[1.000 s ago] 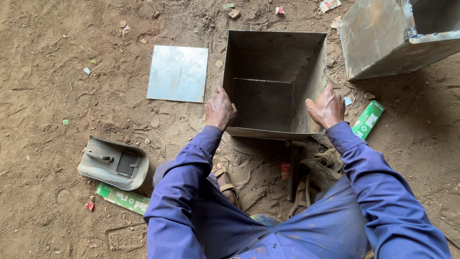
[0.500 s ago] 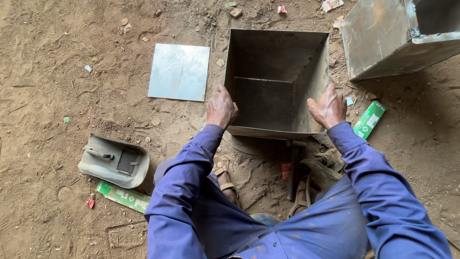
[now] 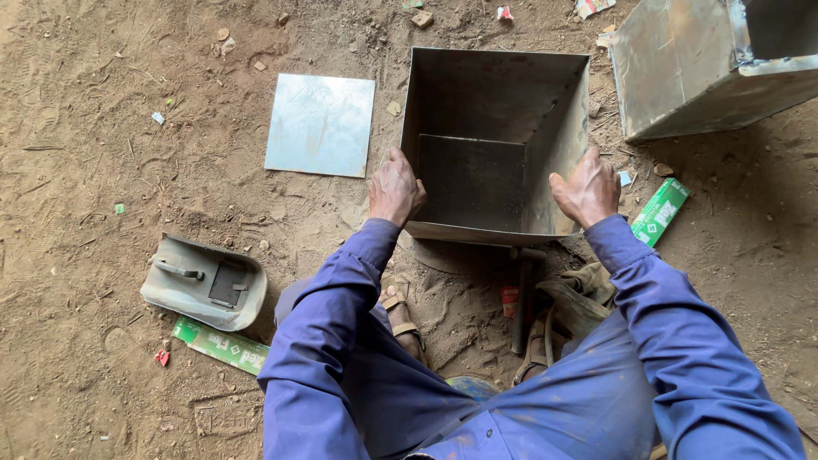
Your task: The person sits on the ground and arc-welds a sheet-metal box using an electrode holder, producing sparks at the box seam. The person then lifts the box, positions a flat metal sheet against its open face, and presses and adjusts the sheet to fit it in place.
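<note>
Your left hand grips the left wall of the open sheet-metal box, fingers curled over its edge; your right hand clasps the right wall, though its fingertips seem hidden inside. The box sits at twelve o'clock from your knees. A flat metal sheet lies at ten o'clock.

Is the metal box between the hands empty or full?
Empty: the metal box is open on top and only its bare dark floor shows inside.
</note>
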Demonstrator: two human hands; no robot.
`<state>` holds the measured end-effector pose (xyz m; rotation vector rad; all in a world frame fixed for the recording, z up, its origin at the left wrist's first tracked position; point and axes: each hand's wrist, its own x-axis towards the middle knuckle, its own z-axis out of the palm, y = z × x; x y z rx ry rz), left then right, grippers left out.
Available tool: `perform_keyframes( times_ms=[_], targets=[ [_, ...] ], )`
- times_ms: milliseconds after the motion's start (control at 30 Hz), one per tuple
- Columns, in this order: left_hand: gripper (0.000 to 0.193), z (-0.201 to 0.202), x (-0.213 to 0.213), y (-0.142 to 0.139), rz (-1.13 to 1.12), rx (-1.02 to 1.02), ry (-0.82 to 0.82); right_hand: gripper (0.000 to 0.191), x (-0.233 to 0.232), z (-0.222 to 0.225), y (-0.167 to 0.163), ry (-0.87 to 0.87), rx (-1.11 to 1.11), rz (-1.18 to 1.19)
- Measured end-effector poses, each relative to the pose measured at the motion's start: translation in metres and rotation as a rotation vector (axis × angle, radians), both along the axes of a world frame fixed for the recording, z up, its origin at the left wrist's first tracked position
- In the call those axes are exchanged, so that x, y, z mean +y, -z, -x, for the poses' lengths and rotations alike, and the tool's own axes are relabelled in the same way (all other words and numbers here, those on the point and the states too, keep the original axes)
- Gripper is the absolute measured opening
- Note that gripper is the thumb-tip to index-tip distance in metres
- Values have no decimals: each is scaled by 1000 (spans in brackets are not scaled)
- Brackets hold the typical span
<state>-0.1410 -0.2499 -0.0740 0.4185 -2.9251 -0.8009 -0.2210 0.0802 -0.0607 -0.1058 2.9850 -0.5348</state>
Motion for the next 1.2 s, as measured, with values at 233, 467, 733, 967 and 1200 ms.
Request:
perform_keyframes(
  times_ms=[233, 467, 733, 967, 1200],
  targets=[
    [29, -2, 2, -3, 3, 14, -3, 60, 0, -1, 0, -2, -1, -4],
    [22, 2, 2, -6, 1, -156, -11, 62, -1, 1, -1, 18, -51, -13],
    [25, 0, 1, -5, 26, -85, 2, 60, -1, 0, -4, 18, -65, -13],
    [27, 0, 1, -3, 23, -60, 0, 61, -2, -1, -4, 8, -29, -7],
    [26, 0, 1, -1, 27, -35, 6, 60, 0, 0, -2, 12, -26, -7]
  ],
)
